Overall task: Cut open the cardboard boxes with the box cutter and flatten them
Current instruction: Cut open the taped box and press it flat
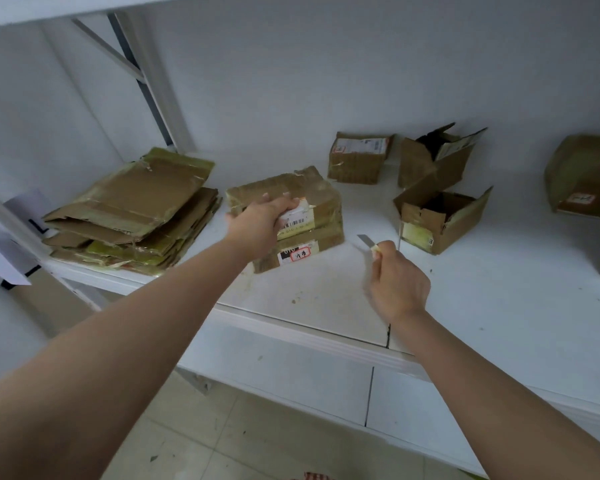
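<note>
taped box (291, 209) sat mid-frame on the white shelf (499, 306), gripped along its top by the left hand (262, 221) | box cutter (369, 243) held tight in the right hand (399, 285), blade out, just right of the box | flattened pile (132, 209) stacked at left | more boxes (440, 188) parked upper right

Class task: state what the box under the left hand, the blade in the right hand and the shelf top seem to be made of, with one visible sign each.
Box: brown corrugated cardboard, fluted torn edge, glossy tape. Blade: likely steel, thin grey sheen. Shelf top: smooth white board, perhaps laminate; a seam shows.
</note>
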The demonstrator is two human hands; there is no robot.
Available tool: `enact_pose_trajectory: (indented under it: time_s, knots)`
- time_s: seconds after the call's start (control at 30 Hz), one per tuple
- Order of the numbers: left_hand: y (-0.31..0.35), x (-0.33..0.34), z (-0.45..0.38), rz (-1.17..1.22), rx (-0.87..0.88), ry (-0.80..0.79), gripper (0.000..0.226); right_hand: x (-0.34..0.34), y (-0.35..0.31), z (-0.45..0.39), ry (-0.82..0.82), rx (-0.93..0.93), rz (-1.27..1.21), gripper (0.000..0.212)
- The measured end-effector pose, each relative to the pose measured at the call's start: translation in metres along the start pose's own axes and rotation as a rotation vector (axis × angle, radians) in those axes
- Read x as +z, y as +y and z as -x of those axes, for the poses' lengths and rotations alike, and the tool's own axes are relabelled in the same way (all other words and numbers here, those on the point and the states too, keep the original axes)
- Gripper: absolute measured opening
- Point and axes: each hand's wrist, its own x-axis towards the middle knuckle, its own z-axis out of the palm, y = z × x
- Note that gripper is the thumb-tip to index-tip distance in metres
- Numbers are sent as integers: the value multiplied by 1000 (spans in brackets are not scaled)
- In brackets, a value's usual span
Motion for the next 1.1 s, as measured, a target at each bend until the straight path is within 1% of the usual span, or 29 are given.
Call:
enact_pose_trajectory:
  time_s: [0.1, 0.13, 0.17, 0.23, 0.3, 0.33, 0.4, 0.43, 0.47, 0.5, 0.6, 0.67, 0.73, 0.77, 0.9, 1.03, 1.1]
  knots:
    - [20, 2, -12, 36, -9, 6, 62, -6, -3, -1, 3, 7, -58, 16]
    - [27, 0, -15, 48, 8, -5, 62, -8, -4, -1, 4, 4, -83, 13]
    - [32, -4, -16, 68, 32, -17, 57, -9, -5, -2, 6, -1, -108, 12]
    - [34, -16, -15, 180, 66, -4, 44, -12, -6, -4, 0, 1, -145, 13]
    - [24, -25, -12, 288, 99, -33, 47, -13, -3, -5, -9, 8, -142, 18]
    - [17, -28, -10, 269, 129, -84, 53, -14, -3, -4, -17, 11, -122, 20]
    - [5, -28, -4, 110, 209, -211, 64, -14, -2, -1, -39, 10, -67, 24]
    - [0, -26, -3, 20, 254, -235, 67, -14, -3, 0, -46, 1, -51, 25]
    - [-3, -23, -3, -50, 292, -212, 65, -13, -4, 1, -56, -10, -52, 25]
    - [-3, -22, -3, -91, 320, -156, 60, -12, -6, 2, -68, -24, -77, 26]
    - [6, -20, 2, -151, 377, 17, 43, -11, -16, 1, -117, -51, -268, 25]
    - [16, -19, 10, -260, 398, 120, 43, -11, -28, -2, -168, -74, -413, 22]
    - [24, -18, 15, -341, 385, 213, 46, -12, -38, -7, -179, -61, -518, 16]
    - [27, -18, 17, -352, 368, 231, 46, -12, -40, -10, -172, -39, -549, 16]
    - [28, -17, 12, -249, 333, 181, 46, -14, -29, -5, -115, 69, -500, 21]
    - [25, -14, 1, -125, 421, 130, 53, -10, -22, 16, -58, 38, -358, 25]
    - [25, -9, -6, -86, 438, 37, 62, -4, -23, 22, -49, 25, -313, 24]
